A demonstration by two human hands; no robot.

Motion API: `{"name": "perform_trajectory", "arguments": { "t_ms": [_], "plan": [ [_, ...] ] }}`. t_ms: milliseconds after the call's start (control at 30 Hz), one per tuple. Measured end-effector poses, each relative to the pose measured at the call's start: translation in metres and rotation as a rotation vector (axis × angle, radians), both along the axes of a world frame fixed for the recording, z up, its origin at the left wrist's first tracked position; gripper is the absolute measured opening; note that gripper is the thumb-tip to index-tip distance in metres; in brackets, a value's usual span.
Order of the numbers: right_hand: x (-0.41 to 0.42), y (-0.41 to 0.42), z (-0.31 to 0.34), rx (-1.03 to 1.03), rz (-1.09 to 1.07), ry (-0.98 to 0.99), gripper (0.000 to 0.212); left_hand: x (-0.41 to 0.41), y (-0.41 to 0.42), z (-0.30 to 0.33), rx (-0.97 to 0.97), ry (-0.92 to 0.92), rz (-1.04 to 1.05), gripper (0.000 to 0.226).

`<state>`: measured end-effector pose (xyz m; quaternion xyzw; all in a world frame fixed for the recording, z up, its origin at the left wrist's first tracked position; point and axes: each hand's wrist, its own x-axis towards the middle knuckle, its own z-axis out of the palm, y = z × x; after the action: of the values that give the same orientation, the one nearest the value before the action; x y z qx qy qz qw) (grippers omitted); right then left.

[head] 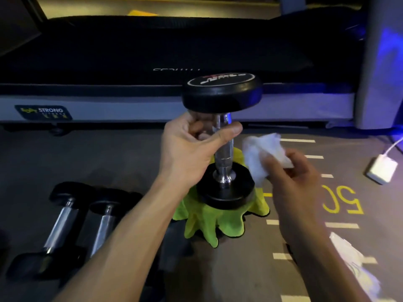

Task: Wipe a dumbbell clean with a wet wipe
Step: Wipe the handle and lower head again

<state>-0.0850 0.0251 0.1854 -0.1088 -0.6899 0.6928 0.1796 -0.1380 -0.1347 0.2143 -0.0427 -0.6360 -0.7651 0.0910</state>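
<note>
A black dumbbell with a chrome handle stands upright on end, its lower head resting on a green cloth on the floor. My left hand is wrapped around the upper part of the chrome handle, just under the top head. My right hand holds a crumpled white wet wipe a little to the right of the handle, apart from the metal. The wipe hangs beside the lower head without touching it.
Two more dumbbells lie on the floor at the lower left. A treadmill runs across the back. A white charger box with a cable sits at the right. White crumpled material lies at the lower right, near yellow floor markings.
</note>
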Motion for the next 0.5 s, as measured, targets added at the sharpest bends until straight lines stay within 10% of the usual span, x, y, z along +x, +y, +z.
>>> {"name": "perform_trajectory", "arguments": {
  "t_ms": [267,433,500],
  "plan": [
    [0.024,-0.013,-0.011,0.086,0.224,-0.037,0.038,-0.003,-0.004,-0.001,-0.186,0.009,-0.013,0.021],
    [0.016,-0.016,-0.017,0.357,0.251,0.02,0.032,-0.005,-0.022,0.006,-0.364,0.19,0.043,0.121],
    [0.014,-0.015,-0.022,0.348,0.235,-0.032,0.012,-0.004,-0.025,0.018,-0.595,0.378,0.04,0.117]
  ]
}}
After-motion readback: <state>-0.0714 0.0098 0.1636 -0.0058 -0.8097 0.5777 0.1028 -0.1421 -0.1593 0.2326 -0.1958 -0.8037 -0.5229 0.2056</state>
